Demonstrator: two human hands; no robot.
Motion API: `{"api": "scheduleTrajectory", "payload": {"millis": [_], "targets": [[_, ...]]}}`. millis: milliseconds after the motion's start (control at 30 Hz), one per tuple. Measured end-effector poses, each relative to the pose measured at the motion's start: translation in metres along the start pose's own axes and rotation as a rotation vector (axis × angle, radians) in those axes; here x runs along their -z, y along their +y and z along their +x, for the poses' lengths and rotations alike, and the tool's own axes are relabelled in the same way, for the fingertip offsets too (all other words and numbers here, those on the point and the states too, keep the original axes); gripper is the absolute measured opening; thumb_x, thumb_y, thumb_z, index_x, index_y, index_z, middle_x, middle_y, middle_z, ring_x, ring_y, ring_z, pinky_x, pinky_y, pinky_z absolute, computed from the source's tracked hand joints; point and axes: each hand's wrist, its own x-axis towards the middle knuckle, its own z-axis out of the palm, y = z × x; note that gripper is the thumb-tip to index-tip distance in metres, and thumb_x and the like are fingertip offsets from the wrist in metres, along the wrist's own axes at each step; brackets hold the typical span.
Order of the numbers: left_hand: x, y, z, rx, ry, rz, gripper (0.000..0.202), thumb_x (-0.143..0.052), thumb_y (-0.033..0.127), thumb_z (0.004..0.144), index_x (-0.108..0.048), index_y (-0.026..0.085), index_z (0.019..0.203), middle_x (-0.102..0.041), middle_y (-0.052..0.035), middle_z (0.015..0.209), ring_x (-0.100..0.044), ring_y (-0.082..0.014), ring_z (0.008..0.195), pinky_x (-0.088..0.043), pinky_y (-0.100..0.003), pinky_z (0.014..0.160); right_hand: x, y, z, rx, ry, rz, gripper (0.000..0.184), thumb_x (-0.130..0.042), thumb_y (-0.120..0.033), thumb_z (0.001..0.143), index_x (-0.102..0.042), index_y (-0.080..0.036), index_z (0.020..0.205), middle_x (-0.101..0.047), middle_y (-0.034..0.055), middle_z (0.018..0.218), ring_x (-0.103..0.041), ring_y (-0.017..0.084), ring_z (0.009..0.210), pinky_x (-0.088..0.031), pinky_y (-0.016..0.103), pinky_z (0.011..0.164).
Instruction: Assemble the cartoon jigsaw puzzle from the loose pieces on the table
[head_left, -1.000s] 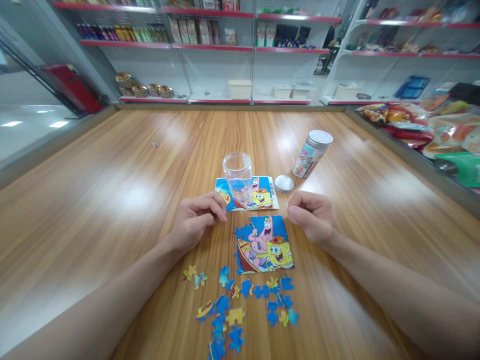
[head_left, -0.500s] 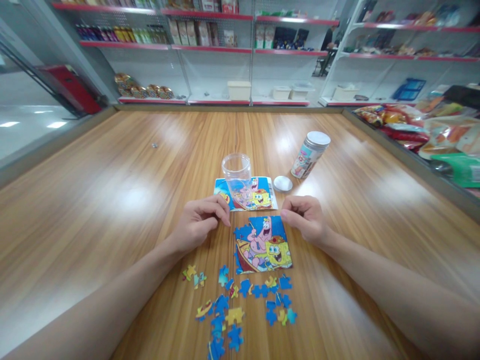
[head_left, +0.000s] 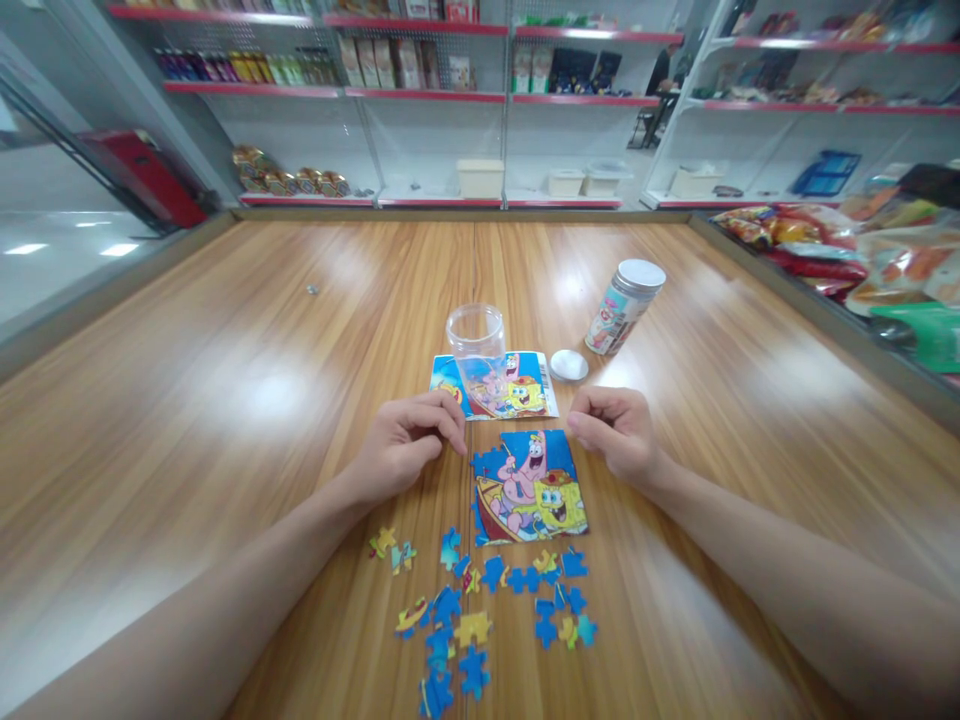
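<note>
A partly joined jigsaw puzzle [head_left: 529, 490] lies flat on the table, showing a pink starfish and a yellow sponge character in a boat. By its upper left corner rests my left hand [head_left: 416, 440], fingers curled and bent down, with nothing visible in them. My right hand [head_left: 619, 430] is closed at the upper right corner, thumb against the bent forefinger, and no piece shows there. Loose puzzle pieces [head_left: 472, 630] are scattered below the joined part, mostly blue with some yellow. Behind it lies a printed picture sheet [head_left: 529, 398] with the same scene.
A clear plastic jar [head_left: 478, 335] stands on the picture sheet. To its right are a round silver lid [head_left: 569, 366] and a labelled can with a silver lid [head_left: 625, 307]. Bagged snacks [head_left: 817, 250] lie beyond the table's right rim. Stocked shelves [head_left: 420, 92] stand behind.
The whole view has shifted very slightly. Both hands keep nearly the same pose beside the puzzle, and no piece has visibly moved.
</note>
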Motion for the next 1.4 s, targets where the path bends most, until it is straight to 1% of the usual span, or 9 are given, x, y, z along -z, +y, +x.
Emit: {"api": "scheduleTrajectory", "payload": {"millis": [133,400,567,733,1033,1400], "targets": [[-0.0006,0.0007,0.0008,-0.003,0.001,-0.006,0.029,-0.051,0.0,0.071,-0.075,0.017,0.071,-0.063,-0.0058,0.081,-0.058,-0.0157,0.078,-0.043,-0.029,0.071,-0.0002,-0.0019,0.0006,0.011,-0.048,-0.026,0.032,-0.062,-0.029,0.088,-0.05,-0.017,0.06,-0.039,-0.005,0.052,-0.032,0.008,0.046,-0.021,0.025,0.045],[-0.0011,0.0014,0.0011,-0.005,0.001,-0.01,0.028,-0.051,0.0,0.071,-0.075,0.016,0.07,-0.062,-0.0063,0.082,-0.058,-0.0162,0.078,-0.043,-0.029,0.07,0.0009,0.0024,0.0003,0.017,-0.04,-0.03,0.032,-0.06,-0.028,0.091,-0.049,-0.017,0.062,-0.038,-0.0057,0.051,-0.031,0.007,0.046,-0.02,0.025,0.045],[-0.001,0.0018,0.0008,-0.008,-0.002,-0.008,0.029,-0.051,-0.001,0.072,-0.074,0.015,0.071,-0.063,-0.0055,0.082,-0.057,-0.015,0.078,-0.042,-0.029,0.071,0.0012,-0.0002,0.0017,0.027,-0.08,-0.054,0.032,-0.061,-0.026,0.088,-0.048,-0.017,0.06,-0.037,-0.0055,0.052,-0.031,0.007,0.048,-0.019,0.025,0.045],[-0.0014,0.0023,0.0004,-0.004,-0.003,-0.014,0.028,-0.051,-0.002,0.072,-0.074,0.015,0.071,-0.062,-0.0051,0.082,-0.057,-0.0146,0.079,-0.042,-0.028,0.072,0.0007,-0.0061,0.0021,0.047,-0.131,-0.109,0.029,-0.06,-0.022,0.085,-0.048,-0.016,0.059,-0.036,-0.0063,0.05,-0.028,0.005,0.045,-0.016,0.024,0.043],[-0.0005,-0.0002,0.0002,-0.018,-0.013,-0.01,0.029,-0.051,-0.002,0.073,-0.074,0.015,0.072,-0.063,-0.0049,0.082,-0.057,-0.0147,0.078,-0.043,-0.029,0.071,0.0015,-0.0055,0.003,0.044,-0.109,-0.113,0.03,-0.059,-0.024,0.085,-0.046,-0.016,0.059,-0.035,-0.0061,0.051,-0.028,0.006,0.046,-0.019,0.023,0.044],[-0.0007,0.0001,-0.0006,-0.014,-0.008,-0.007,0.03,-0.051,-0.003,0.074,-0.074,0.015,0.071,-0.063,-0.0048,0.082,-0.058,-0.0145,0.079,-0.043,-0.029,0.071,-0.0004,-0.0057,0.0028,0.091,-0.121,-0.144,0.028,-0.06,-0.023,0.085,-0.05,-0.015,0.059,-0.037,-0.0062,0.05,-0.029,0.005,0.045,-0.019,0.022,0.043]]}}
